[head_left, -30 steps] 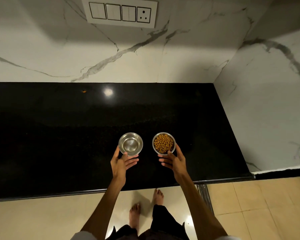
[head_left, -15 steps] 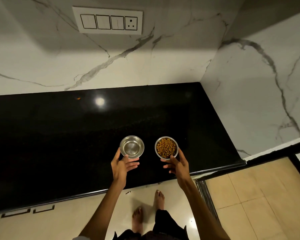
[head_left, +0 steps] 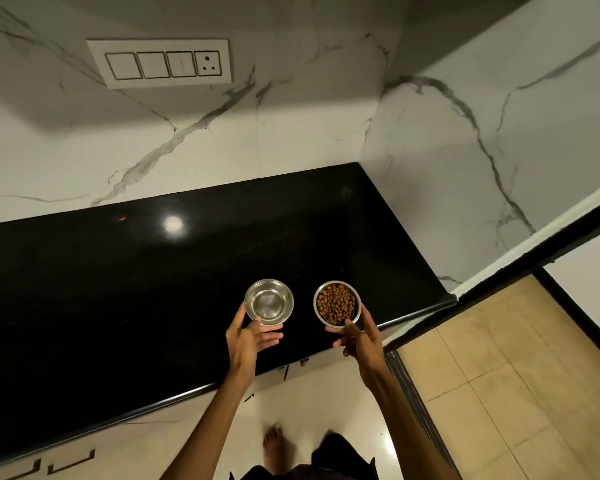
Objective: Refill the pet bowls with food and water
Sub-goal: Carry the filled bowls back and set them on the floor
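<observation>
1. Holding two small steel bowls, I see the left hand (head_left: pixel 248 336) grip the near rim of the water bowl (head_left: pixel 269 302), thumb on the left side and fingers curled under the front edge.
2. The right hand (head_left: pixel 359 336) grips the food bowl (head_left: pixel 336 304) in the same manner, fingers pinching its near rim; this bowl is nearly full of brown kibble (head_left: pixel 336 303).
3. Compared with a second ago, the bowls are at the same place near the front edge of the black worktop (head_left: pixel 118 289), just beside each other but apart. What changed is the view: it has swung to the right, so the doorway and the tan floor (head_left: pixel 499 358) now show more. I judge that the person is turning to carry the bowls away, so the filling seems done and the placing is left.
4. Both bowls are round, so they have no long axis; their mouths point straight up and the rims look level. Whether they rest on the worktop or are slightly lifted, I cannot tell.
5. The water bowl looks shiny inside; I cannot tell how much water it has.
</observation>
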### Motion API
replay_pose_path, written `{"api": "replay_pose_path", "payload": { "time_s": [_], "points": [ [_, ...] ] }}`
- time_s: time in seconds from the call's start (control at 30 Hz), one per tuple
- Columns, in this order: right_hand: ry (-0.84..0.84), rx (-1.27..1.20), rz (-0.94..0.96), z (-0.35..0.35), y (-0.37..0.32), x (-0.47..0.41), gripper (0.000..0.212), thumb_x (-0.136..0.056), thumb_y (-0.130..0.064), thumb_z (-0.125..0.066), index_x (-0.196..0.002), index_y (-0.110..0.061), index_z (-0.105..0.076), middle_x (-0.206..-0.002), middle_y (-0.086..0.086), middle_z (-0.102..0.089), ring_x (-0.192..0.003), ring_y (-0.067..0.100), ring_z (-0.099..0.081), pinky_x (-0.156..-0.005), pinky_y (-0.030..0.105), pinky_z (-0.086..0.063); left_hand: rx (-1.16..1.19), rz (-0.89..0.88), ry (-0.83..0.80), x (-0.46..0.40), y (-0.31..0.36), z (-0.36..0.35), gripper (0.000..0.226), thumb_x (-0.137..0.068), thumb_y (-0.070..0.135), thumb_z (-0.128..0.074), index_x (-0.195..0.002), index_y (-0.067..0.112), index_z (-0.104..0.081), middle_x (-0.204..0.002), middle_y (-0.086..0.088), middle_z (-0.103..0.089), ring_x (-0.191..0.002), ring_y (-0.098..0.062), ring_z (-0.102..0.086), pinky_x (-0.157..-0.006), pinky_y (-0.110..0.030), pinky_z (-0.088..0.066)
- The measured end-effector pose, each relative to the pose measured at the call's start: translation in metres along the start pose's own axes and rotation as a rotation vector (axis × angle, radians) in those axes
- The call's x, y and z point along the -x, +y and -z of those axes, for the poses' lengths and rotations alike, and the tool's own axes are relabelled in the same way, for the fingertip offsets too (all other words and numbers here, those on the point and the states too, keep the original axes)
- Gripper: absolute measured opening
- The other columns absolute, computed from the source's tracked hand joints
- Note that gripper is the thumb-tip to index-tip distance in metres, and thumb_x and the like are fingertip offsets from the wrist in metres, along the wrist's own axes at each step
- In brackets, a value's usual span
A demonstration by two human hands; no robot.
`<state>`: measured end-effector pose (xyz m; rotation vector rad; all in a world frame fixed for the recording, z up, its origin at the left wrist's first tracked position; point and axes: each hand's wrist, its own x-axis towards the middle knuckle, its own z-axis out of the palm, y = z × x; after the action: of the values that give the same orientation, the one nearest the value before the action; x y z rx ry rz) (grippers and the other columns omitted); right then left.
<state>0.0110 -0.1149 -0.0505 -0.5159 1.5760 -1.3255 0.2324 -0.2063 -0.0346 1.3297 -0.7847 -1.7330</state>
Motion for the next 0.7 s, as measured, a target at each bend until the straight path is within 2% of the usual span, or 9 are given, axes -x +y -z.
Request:
{"api": "replay_pose_path", "payload": {
  "time_s": [0.37,0.7],
  "points": [
    [0.125,-0.004,0.023,0.071,0.004,0.031,0.055,-0.108,-0.01,-0.05,-0.159,-0.026,-0.034,-0.1,0.021,-0.078,-0.063,0.023,-0.07,-0.051,0.026,-0.05,-0.068,-0.001,-0.089,0.026,-0.022,-0.059,0.056,-0.108,0.005,-0.046,-0.16,0.02,-0.033,-0.09,-0.024,-0.078,-0.078,-0.038,-0.077,-0.065,-0.035,-0.065],
    [0.191,-0.044,0.041,0.152,0.012,0.065,0.052,-0.108,-0.008,-0.05,-0.155,-0.028,-0.04,-0.1,0.024,-0.077,-0.064,0.027,-0.069,-0.049,0.026,-0.049,-0.087,0.004,-0.146,0.066,-0.056,-0.119,0.057,-0.107,0.005,-0.049,-0.16,0.019,-0.034,-0.092,-0.027,-0.077,-0.078,-0.04,-0.077,-0.064,-0.036,-0.065]
  ]
}}
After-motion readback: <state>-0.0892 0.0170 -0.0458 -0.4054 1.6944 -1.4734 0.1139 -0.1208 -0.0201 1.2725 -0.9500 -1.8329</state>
